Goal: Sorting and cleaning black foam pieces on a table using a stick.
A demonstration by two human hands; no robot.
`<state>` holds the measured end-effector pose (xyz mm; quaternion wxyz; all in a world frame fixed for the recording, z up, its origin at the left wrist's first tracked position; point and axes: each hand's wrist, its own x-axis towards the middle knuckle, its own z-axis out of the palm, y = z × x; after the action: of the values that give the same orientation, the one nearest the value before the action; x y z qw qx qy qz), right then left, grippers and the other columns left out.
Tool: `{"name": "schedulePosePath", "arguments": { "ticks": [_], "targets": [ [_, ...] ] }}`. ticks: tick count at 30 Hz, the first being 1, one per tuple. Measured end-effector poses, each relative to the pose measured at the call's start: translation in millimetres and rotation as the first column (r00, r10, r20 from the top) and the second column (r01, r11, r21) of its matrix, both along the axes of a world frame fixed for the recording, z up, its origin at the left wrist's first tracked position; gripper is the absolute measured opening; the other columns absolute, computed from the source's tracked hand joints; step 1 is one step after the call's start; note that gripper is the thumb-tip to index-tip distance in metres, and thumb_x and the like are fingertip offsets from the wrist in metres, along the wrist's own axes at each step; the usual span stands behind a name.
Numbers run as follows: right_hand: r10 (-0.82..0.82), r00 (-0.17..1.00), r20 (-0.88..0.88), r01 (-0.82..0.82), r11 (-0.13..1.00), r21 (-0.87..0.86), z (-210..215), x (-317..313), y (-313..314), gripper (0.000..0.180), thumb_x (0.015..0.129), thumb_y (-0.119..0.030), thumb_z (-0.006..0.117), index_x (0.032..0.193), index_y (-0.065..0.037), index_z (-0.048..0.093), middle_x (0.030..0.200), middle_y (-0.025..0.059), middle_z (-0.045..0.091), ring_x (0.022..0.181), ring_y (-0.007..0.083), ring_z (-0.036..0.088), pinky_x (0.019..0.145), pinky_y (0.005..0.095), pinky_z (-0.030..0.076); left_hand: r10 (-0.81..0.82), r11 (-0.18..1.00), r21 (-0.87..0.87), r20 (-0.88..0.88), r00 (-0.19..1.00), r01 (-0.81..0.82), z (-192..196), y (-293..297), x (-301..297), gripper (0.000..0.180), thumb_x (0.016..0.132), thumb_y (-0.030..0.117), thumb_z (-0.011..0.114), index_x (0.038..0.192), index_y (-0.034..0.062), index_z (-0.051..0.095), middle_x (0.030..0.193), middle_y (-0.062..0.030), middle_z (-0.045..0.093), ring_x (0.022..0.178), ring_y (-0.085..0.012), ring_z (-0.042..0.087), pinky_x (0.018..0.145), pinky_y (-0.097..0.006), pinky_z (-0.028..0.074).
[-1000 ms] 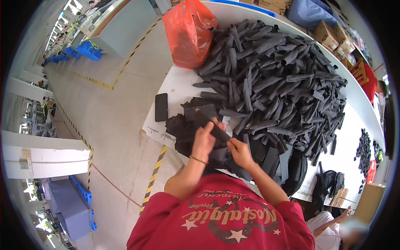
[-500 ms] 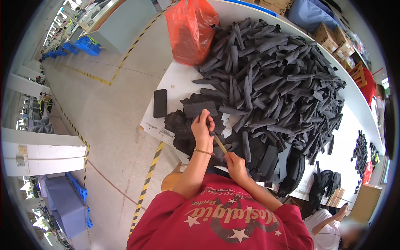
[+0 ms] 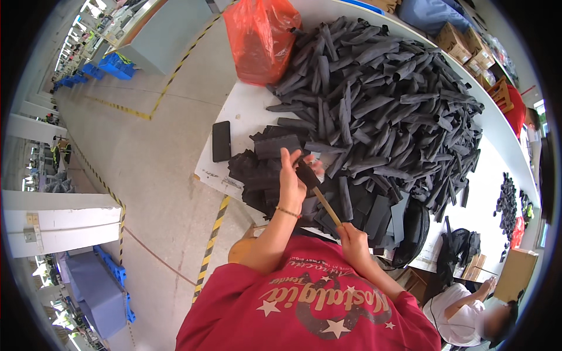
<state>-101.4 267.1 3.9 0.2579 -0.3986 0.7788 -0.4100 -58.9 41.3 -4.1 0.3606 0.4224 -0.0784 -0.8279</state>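
My right hand is closed around a flat light-brown wooden stick. The stick slants up and left toward my other hand, and a small black fabric piece covers its far end. Beside that piece, my left hand has its fingers spread, some blurred; the fabric lies against the palm side. Flat black fabric pieces lie in a loose stack on the table just beyond and left of my hands. A large heap of narrow, folded black fabric tubes fills the table ahead.
An orange-red plastic bag stands at the table's far left, with a black phone near the left edge. Right of me are a black bag and a co-worker in white. Boxes line the far side.
My left hand has gone from closed around the black piece to spread fingers. My right hand has drawn right and slightly nearer with the stick, and the fabric on its end now shows.
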Motion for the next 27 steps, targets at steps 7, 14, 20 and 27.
{"name": "schedulePosePath", "arguments": {
  "ticks": [7, 14, 20, 27],
  "targets": [
    [0.078, 0.994, 0.075, -0.074, 0.996, -0.056, -6, 10, 0, 0.012, 0.092, -0.009, 0.056, 0.090, 0.001, 0.061, 0.062, 0.0168, 0.056, 0.052, 0.0249, 0.057, 0.050, 0.0344, 0.044, -0.020, 0.995, -0.095, 0.034, 0.999, 0.023, -39, -23, 19, 0.035, 0.094, 0.039, 0.058, 0.076, 0.0091, 0.053, 0.048, 0.0043, 0.035, 0.034, -0.0065, 0.027, 0.035, -0.024, 0.021],
    [-0.004, 1.000, 0.010, 0.004, 1.000, -0.004, 22, -6, 14, 0.020, 0.085, -0.016, 0.070, 0.095, -0.002, 0.060, 0.062, 0.0140, 0.060, 0.048, 0.0222, 0.058, 0.048, 0.0344, 0.045, 0.140, 0.990, 0.013, -0.014, 0.990, -0.140, -48, -30, 16, 0.032, 0.097, 0.036, 0.054, 0.075, 0.0127, 0.049, 0.051, 0.0052, 0.034, 0.039, -0.0062, 0.031, 0.038, -0.022, 0.024],
    [-0.197, 0.923, 0.332, 0.277, 0.937, -0.214, -9, -28, -95, 0.012, 0.088, -0.008, 0.067, 0.097, -0.001, 0.065, 0.069, 0.0033, 0.058, 0.063, 0.0069, 0.050, 0.056, 0.0230, 0.041, -0.057, 0.998, -0.024, 0.063, 0.996, 0.059, -26, 20, -20, 0.027, 0.095, 0.030, 0.059, 0.080, 0.0089, 0.051, 0.057, 0.0014, 0.044, 0.044, -0.0097, 0.039, 0.043, -0.025, 0.033],
    [-0.101, 0.832, 0.546, 0.194, 0.974, -0.115, -16, -69, -121, 0.017, 0.093, -0.019, 0.062, 0.093, -0.003, 0.067, 0.066, -0.0053, 0.054, 0.051, 0.0011, 0.041, 0.045, 0.0186, 0.031, -0.627, -0.145, -0.452, 0.730, 0.272, 0.880, 0, -16, 6, 0.027, 0.090, 0.022, 0.065, 0.102, -0.0015, 0.059, 0.073, -0.0074, 0.065, 0.063, -0.0155, 0.064, 0.061, -0.028, 0.049]
  ]
}}
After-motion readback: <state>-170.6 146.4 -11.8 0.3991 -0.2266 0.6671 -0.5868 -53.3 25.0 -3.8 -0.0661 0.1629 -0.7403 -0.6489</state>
